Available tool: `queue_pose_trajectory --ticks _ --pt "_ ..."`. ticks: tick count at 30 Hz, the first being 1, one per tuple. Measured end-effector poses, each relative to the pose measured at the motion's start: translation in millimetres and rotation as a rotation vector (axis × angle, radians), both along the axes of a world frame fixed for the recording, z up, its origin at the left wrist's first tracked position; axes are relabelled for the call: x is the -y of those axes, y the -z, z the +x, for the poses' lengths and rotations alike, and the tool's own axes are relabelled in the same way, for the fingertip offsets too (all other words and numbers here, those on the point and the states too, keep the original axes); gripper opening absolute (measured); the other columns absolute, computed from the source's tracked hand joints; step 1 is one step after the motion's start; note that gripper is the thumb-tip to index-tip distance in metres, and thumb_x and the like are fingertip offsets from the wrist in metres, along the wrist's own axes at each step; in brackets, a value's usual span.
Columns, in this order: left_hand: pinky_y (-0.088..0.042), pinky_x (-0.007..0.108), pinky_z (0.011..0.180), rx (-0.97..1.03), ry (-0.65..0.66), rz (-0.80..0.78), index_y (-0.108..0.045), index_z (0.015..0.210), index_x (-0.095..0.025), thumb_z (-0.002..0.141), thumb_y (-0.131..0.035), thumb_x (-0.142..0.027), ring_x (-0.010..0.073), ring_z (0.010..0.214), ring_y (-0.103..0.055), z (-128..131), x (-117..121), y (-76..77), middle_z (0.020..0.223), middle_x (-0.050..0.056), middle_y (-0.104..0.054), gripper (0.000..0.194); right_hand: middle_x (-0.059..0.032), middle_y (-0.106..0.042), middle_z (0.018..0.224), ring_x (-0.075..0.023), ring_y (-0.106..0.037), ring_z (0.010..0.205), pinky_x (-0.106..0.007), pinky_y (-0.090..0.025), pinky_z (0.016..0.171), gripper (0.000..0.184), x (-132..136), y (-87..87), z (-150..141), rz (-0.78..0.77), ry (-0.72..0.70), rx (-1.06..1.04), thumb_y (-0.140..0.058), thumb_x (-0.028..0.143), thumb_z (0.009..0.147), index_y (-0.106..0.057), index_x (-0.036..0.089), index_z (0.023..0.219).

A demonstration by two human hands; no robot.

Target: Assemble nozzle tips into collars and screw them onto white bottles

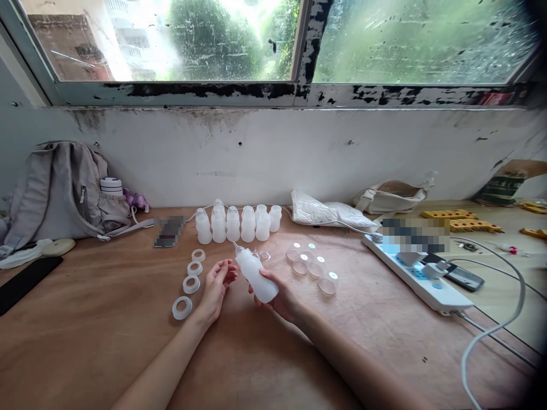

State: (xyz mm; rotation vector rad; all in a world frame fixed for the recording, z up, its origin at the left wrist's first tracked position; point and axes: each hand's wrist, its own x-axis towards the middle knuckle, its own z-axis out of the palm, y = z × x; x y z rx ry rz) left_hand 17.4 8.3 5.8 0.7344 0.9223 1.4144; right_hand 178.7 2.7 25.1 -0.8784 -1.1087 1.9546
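Note:
My right hand (273, 296) is wrapped around the body of a translucent white bottle (256, 276). The bottle leans to the upper left, and a narrow pointed tip shows at its top. Just left of that tip is my left hand (220, 282), its fingers loosely bent and no object visible in them. Several similar bottles (233, 225) stand in a group near the wall. White plastic rings (182, 307) form a line left of my left hand. Clear round discs (327, 286), each with a small white circle, lie to the right. Small clear parts (265, 256) sit behind the held bottle.
A grey backpack (64, 188) leans at the far left, with a black phone-like slab (28, 285) before it. A plastic bag (325, 212) lies by the wall. On the right are a white power strip (419, 279), cables (491, 330) and a dark phone (464, 276).

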Motion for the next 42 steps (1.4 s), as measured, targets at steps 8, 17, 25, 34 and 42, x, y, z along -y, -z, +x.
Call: queue_pose_trajectory --ticks 8,17,25,34,42 --pt "-0.039 0.028 0.083 -0.007 0.029 0.064 -0.054 0.101 -0.014 0.071 -0.059 -0.039 0.0165 0.090 -0.056 5.9 17.0 -20.3 0.099 0.008 -0.060 0.039 -0.0038 -0.058 0.078 -0.0171 -0.055 0.069 -0.026 -0.041 0.059 0.028 7.1 9.5 -4.7 0.886 0.361 0.850 -0.056 0.040 0.071 -0.052 0.017 0.087" --pt "-0.043 0.023 0.065 0.057 -0.051 -0.076 -0.050 0.098 -0.018 0.068 -0.061 -0.041 0.0137 0.075 -0.057 14.9 22.8 -16.9 0.087 0.004 -0.061 0.039 -0.0083 -0.059 0.079 -0.0212 -0.057 0.071 -0.027 -0.041 0.055 0.022 23.6 17.5 -21.1 1.252 0.348 1.186 -0.052 0.033 0.073 -0.052 0.016 0.088" --pt "-0.042 0.021 0.055 0.001 -0.128 -0.063 -0.050 0.093 -0.017 0.062 -0.065 -0.033 0.0112 0.058 -0.056 18.3 23.2 -16.0 0.066 -0.001 -0.058 0.037 -0.0016 -0.058 0.071 -0.0129 -0.052 0.060 -0.023 -0.039 0.054 0.023 28.5 7.4 -19.7 0.898 0.124 0.772 -0.054 0.036 0.073 -0.053 0.017 0.086" --pt "-0.040 0.022 0.056 -0.023 -0.051 -0.009 -0.049 0.069 -0.018 0.061 -0.060 -0.024 0.0131 0.062 -0.056 14.6 23.9 -21.3 0.058 -0.002 -0.056 0.015 0.0012 -0.050 0.054 -0.0074 -0.043 0.041 -0.017 -0.025 0.034 0.033 30.0 5.6 -22.9 0.116 -0.148 0.215 -0.052 0.047 0.072 -0.053 0.014 0.072" --pt "-0.042 0.026 0.062 -0.023 0.003 0.043 -0.050 0.064 -0.019 0.059 -0.059 -0.022 0.0161 0.068 -0.056 11.2 21.2 -21.1 0.056 -0.002 -0.054 0.011 -0.0028 -0.054 0.056 -0.0076 -0.046 0.036 -0.016 -0.016 0.028 0.046 32.6 13.7 -30.1 -0.116 -0.239 -0.081 -0.047 0.052 0.069 -0.055 0.008 0.080"
